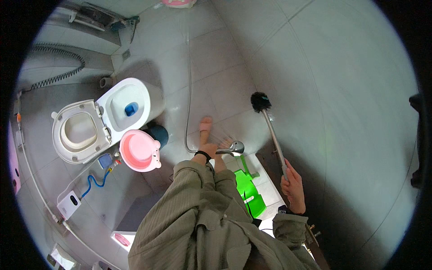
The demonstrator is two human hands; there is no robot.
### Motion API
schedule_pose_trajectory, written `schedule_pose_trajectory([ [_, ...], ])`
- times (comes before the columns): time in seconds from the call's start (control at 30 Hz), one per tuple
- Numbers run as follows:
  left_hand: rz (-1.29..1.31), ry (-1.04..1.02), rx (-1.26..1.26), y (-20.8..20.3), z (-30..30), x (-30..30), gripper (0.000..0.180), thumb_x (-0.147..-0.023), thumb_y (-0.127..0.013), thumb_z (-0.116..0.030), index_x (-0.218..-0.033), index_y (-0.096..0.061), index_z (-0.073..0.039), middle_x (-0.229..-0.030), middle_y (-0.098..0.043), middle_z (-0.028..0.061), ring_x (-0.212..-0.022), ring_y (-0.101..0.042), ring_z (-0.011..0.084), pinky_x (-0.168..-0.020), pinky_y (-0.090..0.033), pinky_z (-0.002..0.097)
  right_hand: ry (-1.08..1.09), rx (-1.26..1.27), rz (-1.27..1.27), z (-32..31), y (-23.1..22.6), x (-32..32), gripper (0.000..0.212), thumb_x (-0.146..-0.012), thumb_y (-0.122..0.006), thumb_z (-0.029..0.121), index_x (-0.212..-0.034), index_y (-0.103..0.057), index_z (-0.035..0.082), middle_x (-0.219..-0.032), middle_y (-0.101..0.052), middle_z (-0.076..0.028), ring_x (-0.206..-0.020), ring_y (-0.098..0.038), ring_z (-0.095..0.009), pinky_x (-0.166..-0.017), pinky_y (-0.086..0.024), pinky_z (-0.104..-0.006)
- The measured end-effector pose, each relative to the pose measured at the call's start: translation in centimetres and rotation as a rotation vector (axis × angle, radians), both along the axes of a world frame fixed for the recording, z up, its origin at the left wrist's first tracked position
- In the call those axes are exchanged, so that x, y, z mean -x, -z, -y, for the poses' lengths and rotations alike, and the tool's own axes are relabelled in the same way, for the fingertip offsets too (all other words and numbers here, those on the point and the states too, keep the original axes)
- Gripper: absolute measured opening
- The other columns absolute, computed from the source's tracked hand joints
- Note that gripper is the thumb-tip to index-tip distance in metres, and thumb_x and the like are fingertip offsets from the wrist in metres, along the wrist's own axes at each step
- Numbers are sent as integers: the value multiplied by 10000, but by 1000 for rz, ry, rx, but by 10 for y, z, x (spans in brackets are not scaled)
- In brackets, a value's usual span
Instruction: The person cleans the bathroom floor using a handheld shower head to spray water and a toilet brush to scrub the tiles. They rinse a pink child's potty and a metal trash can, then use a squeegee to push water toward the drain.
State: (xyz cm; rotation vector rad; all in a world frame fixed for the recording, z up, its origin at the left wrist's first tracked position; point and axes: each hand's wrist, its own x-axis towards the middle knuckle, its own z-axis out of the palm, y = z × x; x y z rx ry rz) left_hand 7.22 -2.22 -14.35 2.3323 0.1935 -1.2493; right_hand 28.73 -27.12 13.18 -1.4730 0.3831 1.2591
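Note:
My left hand is closed around the handle of a chrome shower head. Thin streaks of water spray out near it, over my feet. From its handle a metal hose runs away along the floor. On the right, my right hand grips the grey handle of a toilet brush. The brush's round black bristle head points away from me, in front of the grey wall. Well to the left stands a white toilet with its seat and lid raised and blue water in the bowl.
A pink basin with a bear-shaped rim sits beside the toilet, next to a dark bin. A bright green plastic dustpan-like piece lies below the shower head. White hoses and a blue hose run along the left wall.

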Motion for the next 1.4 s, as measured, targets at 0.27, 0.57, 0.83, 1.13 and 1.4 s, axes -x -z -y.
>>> schedule_pose_trajectory([
  [0.27,226,-280,35,-23,14,-21,205,-727,-593,-167,-880,-609,-30,-901,-621,157,-864,-594,314,-718,-480,420,-35,118,43,-43,-23,15,444,-943,-421,253,-1349,-335,96,-556,-311,72,-421,-252,-3,-343,-202,-151],
  [0.57,359,-343,89,21,13,-26,202,-710,-590,-208,-783,-634,-25,-820,-624,150,-834,-591,297,-711,-455,423,32,127,70,-83,-30,24,432,-945,-415,240,-1348,-337,103,-538,-316,70,-404,-257,-4,-335,-205,-150],
  [0.83,210,-273,222,25,2,-25,176,-714,-550,-139,-826,-641,-40,-877,-632,177,-874,-600,337,-732,-491,427,32,151,27,-119,-19,8,450,-933,-448,263,-1346,-343,116,-552,-331,66,-417,-276,-7,-346,-213,-144],
  [1.13,81,-315,170,7,-57,-36,191,-732,-563,-142,-884,-619,-40,-921,-624,176,-876,-599,325,-737,-487,420,-90,71,-16,-144,3,-21,452,-942,-419,299,-1351,-331,127,-545,-312,61,-396,-242,-9,-332,-205,-157],
  [1.4,-17,-318,56,-18,-85,-32,214,-748,-575,-144,-935,-599,-41,-960,-616,174,-877,-599,315,-741,-483,415,-188,87,41,-153,3,-49,451,-944,-414,297,-1352,-335,121,-546,-300,74,-413,-249,-11,-345,-212,-160],
])
